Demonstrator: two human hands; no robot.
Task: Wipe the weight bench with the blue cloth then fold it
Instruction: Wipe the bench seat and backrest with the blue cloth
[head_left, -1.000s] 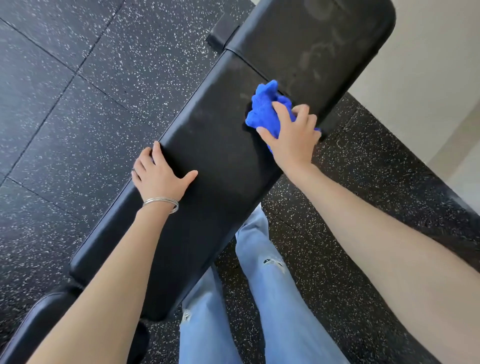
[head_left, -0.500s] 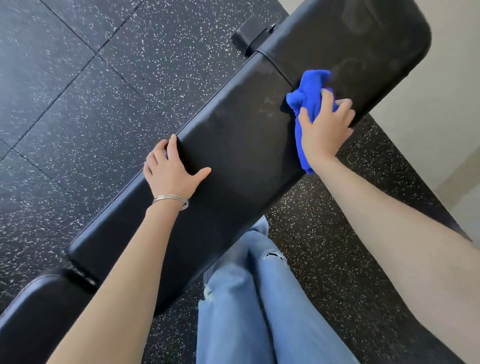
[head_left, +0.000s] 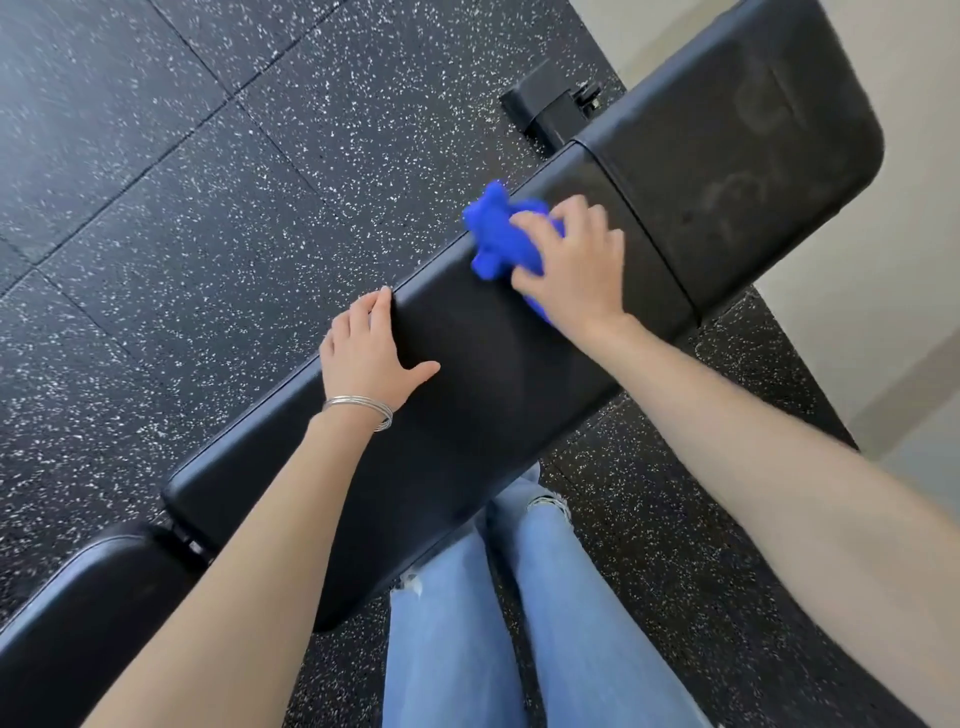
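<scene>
Right grip (head_left: 574, 270) is closed over the bunched blue cloth (head_left: 496, 234), fingers curled on top of it and pressing it onto the worktop (head_left: 493, 374) (a black padded weight bench running from lower left to upper right of the frame). The cloth sits right of centre in the upper half of the frame, on the long pad close to its far edge and just short of the seam with the upper-right pad (head_left: 753, 145), which shows faint smear marks. Part of the cloth sticks out past the fingers toward the upper left, and a small bit shows below the palm. Left grip (head_left: 371, 358) holds nothing: it lies flat on the long pad near centre frame, fingers reaching the far edge, thumb spread to the right, apart from the cloth. A thin silver bangle (head_left: 358, 410) rings that wrist. Light-blue jeans (head_left: 545, 623) with ripped knees fill the bottom centre, over a black speckled floor (head_left: 182, 208). A pale wall (head_left: 914, 260) runs down the right edge.
</scene>
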